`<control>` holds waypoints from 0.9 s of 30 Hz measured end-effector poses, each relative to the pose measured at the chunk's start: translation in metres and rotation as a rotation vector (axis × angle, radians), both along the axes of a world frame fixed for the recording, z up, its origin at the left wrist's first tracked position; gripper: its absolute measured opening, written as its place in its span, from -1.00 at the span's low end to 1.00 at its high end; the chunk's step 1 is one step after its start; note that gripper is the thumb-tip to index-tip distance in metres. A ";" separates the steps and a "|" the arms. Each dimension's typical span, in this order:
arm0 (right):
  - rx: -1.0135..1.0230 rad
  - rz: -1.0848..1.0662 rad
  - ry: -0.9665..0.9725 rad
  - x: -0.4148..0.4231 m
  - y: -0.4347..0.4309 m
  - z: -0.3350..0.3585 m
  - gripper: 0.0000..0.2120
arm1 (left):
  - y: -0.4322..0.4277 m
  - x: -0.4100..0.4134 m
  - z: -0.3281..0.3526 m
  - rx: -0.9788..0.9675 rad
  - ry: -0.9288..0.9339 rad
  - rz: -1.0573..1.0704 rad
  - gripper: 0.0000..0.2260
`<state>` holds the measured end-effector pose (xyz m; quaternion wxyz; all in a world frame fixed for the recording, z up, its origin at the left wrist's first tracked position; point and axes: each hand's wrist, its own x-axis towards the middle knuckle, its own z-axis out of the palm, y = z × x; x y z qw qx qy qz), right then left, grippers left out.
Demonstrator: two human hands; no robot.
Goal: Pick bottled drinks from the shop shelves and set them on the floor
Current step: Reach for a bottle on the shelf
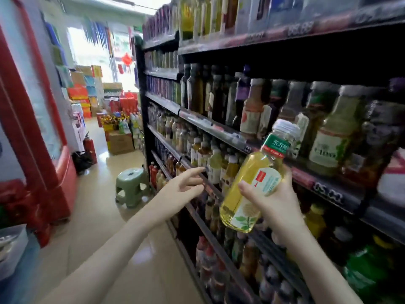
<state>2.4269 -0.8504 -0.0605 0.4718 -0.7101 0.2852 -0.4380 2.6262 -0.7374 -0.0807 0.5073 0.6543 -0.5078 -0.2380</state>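
My right hand (274,200) grips a yellow tea bottle (254,181) with a white cap and a green neck label, held tilted in front of the black shop shelves (219,128). My left hand (184,185) reaches toward the rail of a lower shelf, fingers spread and loosely extended, holding nothing. Its fingertips are close to a row of small yellow and brown bottles (214,165). The shelves on the right are packed with bottled drinks on every level.
A green plastic stool (131,185) stands on the tiled floor (105,227) beside the shelf end. A red cooler (43,150) lines the left side. A fire extinguisher (90,148), cardboard boxes (120,143) and stacked goods fill the far aisle.
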 end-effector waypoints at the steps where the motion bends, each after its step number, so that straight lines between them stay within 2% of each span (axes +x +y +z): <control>1: -0.025 -0.002 -0.004 0.028 -0.017 0.008 -0.17 | -0.018 0.026 0.004 -0.014 -0.009 0.019 -0.66; 4: -0.070 0.003 -0.011 0.110 -0.064 0.026 -0.36 | -0.059 0.097 0.014 -0.022 -0.066 0.070 -0.66; 6: -0.086 -0.014 -0.037 0.164 -0.090 0.037 -0.42 | -0.078 0.149 0.019 -0.015 -0.137 0.089 -0.66; 9: -0.107 -0.066 -0.079 0.240 -0.125 0.043 -0.38 | -0.107 0.232 0.018 -0.034 -0.204 0.101 -0.66; 12: -0.128 -0.169 -0.131 0.303 -0.160 0.043 -0.45 | -0.150 0.308 0.017 -0.072 -0.271 0.086 -0.66; 15: -0.138 -0.277 -0.174 0.349 -0.188 0.047 -0.31 | -0.202 0.361 0.025 -0.135 -0.325 0.007 -0.62; 18: -0.170 -0.399 -0.172 0.376 -0.211 0.058 -0.40 | -0.256 0.390 0.040 -0.215 -0.397 -0.092 -0.60; 20: -0.210 -0.483 -0.134 0.382 -0.225 0.061 -0.33 | -0.291 0.397 0.049 -0.287 -0.424 -0.137 -0.62; 24: -0.289 -0.612 -0.075 0.378 -0.248 0.058 -0.07 | -0.355 0.397 0.053 -0.390 -0.487 -0.176 -0.60; 27: -0.350 -0.705 -0.073 0.372 -0.258 0.060 -0.12 | -0.390 0.389 0.050 -0.428 -0.483 -0.216 -0.54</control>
